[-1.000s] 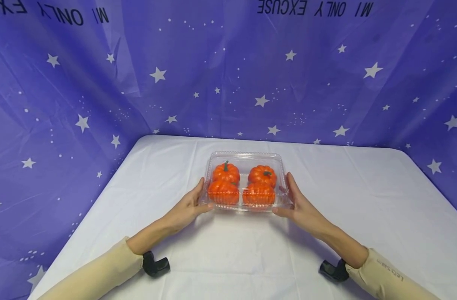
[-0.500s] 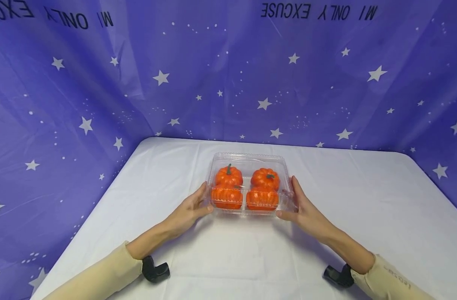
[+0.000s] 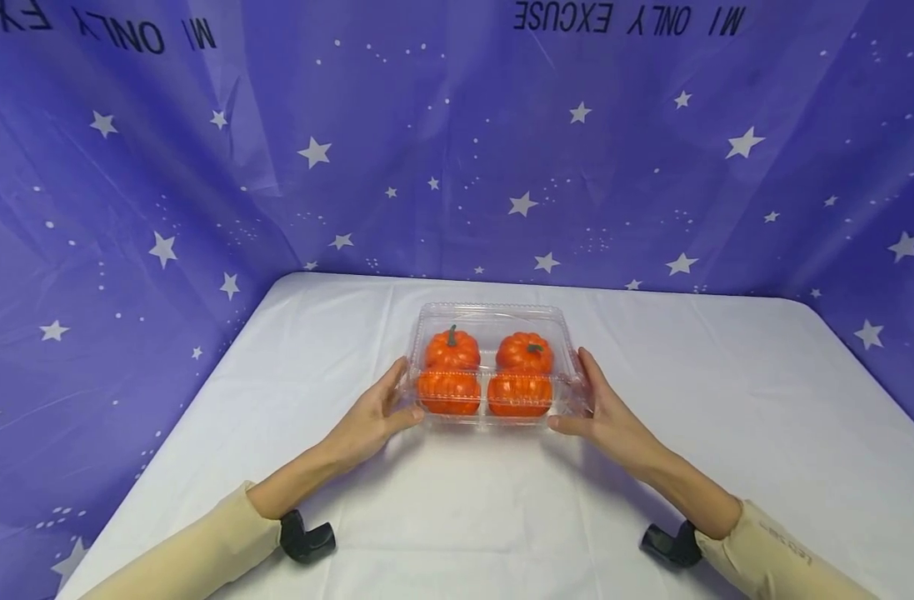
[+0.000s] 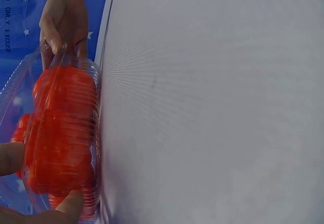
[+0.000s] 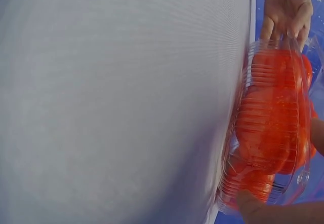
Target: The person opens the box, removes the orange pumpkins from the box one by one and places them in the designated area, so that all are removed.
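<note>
A clear plastic clamshell container (image 3: pixel 490 315) rests on the white cloth, with several small orange toy pumpkins (image 3: pixel 452 350) inside it in two rows. Green stems show on the two at the back. My left hand (image 3: pixel 368 423) grips the container's left side, the thumb by its front corner. On the right side my right hand (image 3: pixel 616 427) holds it likewise, fingers along the wall and thumb near the front. Through the ridged wall, the left wrist view shows the pumpkins (image 4: pixel 66 97) up close. Whether the lid is fully pressed down I cannot tell.
A white cloth (image 3: pixel 494 508) covers the table, whose far edge meets a purple curtain (image 3: pixel 457 167) with white stars. Black wrist cameras (image 3: pixel 307 537) hang below both cream sleeves (image 3: pixel 194 542).
Both hands keep their hold on the container's sides. The clear ridged edge across its front pumpkins sits slightly higher than a second ago. The head view shifted a little and came back.
</note>
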`<action>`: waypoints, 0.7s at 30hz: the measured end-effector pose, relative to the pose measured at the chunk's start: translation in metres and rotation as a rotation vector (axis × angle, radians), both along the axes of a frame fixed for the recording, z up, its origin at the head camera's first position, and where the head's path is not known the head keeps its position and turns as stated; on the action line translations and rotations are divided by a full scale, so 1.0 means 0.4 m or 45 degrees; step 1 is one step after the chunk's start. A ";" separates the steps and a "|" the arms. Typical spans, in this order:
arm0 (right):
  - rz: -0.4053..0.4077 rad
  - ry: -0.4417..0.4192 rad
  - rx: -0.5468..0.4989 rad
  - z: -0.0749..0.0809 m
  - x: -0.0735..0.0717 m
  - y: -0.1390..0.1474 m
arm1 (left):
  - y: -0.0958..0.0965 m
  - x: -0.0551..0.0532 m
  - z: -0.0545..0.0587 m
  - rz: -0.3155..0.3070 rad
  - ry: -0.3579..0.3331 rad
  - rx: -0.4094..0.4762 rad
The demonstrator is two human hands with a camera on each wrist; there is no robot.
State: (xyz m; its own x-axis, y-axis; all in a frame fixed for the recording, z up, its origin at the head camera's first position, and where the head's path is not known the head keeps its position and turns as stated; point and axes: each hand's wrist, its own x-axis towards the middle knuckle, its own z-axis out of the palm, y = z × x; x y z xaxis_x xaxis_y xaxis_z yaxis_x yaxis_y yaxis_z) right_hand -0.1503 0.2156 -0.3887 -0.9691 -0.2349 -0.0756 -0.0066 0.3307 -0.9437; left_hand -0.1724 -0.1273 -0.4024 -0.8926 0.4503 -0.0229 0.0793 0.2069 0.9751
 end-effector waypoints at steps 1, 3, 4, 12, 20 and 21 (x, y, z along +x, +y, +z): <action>0.004 -0.002 -0.005 -0.001 -0.001 0.000 | -0.001 0.000 0.001 0.001 0.014 -0.004; 0.011 -0.007 -0.025 -0.004 -0.002 0.001 | -0.002 0.001 0.004 0.000 0.044 -0.014; 0.016 -0.011 -0.042 -0.005 -0.002 0.001 | -0.003 0.001 0.005 0.002 0.059 -0.023; 0.082 -0.017 -0.153 -0.010 0.001 0.007 | -0.008 -0.012 -0.001 -0.036 0.095 0.066; 0.088 -0.012 -0.125 -0.009 0.004 0.011 | -0.011 -0.016 0.000 -0.037 0.093 0.077; 0.086 -0.008 -0.122 -0.009 0.004 0.011 | -0.011 -0.015 0.000 -0.035 0.089 0.073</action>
